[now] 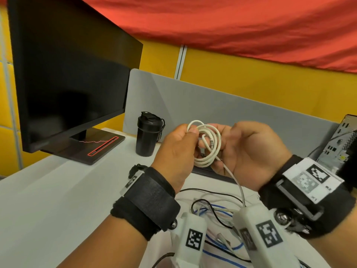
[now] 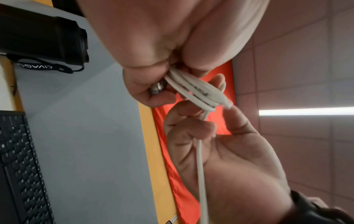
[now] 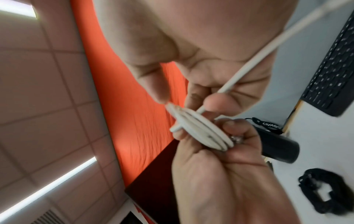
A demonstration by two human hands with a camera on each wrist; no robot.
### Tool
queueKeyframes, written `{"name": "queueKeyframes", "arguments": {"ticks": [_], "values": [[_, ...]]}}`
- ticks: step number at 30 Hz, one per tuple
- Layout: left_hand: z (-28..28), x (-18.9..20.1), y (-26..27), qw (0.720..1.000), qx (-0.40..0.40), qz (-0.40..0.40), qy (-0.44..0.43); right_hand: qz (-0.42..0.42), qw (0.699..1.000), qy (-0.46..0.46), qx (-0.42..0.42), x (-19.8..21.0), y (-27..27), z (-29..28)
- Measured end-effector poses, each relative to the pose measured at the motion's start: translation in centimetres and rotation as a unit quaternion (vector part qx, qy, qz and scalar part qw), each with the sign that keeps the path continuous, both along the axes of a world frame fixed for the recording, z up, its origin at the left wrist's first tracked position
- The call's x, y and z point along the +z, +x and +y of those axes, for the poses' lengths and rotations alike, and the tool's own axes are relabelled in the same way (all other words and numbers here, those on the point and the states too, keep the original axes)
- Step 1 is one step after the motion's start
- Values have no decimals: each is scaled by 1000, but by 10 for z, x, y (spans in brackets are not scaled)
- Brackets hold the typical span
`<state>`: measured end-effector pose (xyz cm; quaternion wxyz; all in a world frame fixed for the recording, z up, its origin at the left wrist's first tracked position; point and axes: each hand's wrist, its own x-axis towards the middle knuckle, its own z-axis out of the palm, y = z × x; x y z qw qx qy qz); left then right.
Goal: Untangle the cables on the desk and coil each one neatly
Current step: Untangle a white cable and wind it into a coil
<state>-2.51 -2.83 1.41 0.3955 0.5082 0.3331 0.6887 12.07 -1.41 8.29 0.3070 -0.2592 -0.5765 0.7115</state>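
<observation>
We had the white cable [image 1: 207, 146] up off the desk [image 1: 58, 190], between both hands in front of the black bottle [image 1: 147, 135]. Several loops were already stacked into a small coil. Left hand [image 1: 176, 151] pinched one side of the coil, thumb pressed on top, fingers curled under; a metal plug end [image 2: 158, 87] sat tucked in that grip. Right hand [image 1: 245, 151] curled its fingers round the free strand and steadied the coil's far side with the thumb tip. A loose tail [image 1: 238, 186] ran from the coil down toward our lap.

Progress, as we judged it: this cable was mostly coiled, with the tail left to wind in. A black cable bundle [image 3: 325, 197] lay on the desk near the bottle, apparently coiled, though blur made that unsure. Below the wrists a tangle of blue, black and white cables [image 1: 216, 213] looked unsorted, so most of the job remained.
</observation>
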Motion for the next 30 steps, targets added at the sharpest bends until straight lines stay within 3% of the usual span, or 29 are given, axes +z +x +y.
{"name": "queueKeyframes", "arguments": {"ticks": [2, 4, 7, 9, 12, 13, 14, 21, 22, 23, 24, 26, 27, 28, 30], "values": [[1, -1, 1, 1000, 6, 9, 16, 14, 999, -31, 30, 7, 0, -7], [2, -2, 2, 1000, 10, 9, 24, -25, 999, 28, 23, 10, -4, -15], [3, -2, 5, 1000, 7, -20, 18, -138, 967, 179, -115, 8, -18, -20], [4, -2, 5, 999, 11, -32, 10, -217, 904, 294, -224, 6, -25, -22], [7, -4, 2, 998, 35, -54, 6, -344, 726, 503, -320, 3, -26, -23], [8, -5, 2, 997, 47, -59, 4, -369, 674, 545, -335, 3, -25, -24], [9, -5, 1, 997, 56, -60, 2, -381, 642, 572, -339, 4, -24, -24], [13, -11, -1, 995, 97, 6, 9, -472, 499, 656, -313, 16, -13, -22], [15, -12, -2, 994, 103, 18, 13, -478, 493, 656, -314, 20, -11, -21], [16, -13, -3, 994, 106, 27, 19, -461, 526, 642, -313, 25, -10, -20], [17, -14, -4, 993, 107, 34, 22, -425, 602, 602, -308, 30, -9, -17], [18, -15, -4, 993, 105, 40, 27, -295, 804, 433, -281, 40, -9, -14], [18, -14, -4, 993, 104, 43, 32, -230, 879, 329, -257, 46, -8, -13], [18, -14, -4, 992, 105, 50, 40, -184, 924, 242, -230, 51, -6, -10], [18, -14, -3, 988, 112, 78, 64, -148, 962, 136, -183, 62, 0, -5]]}}
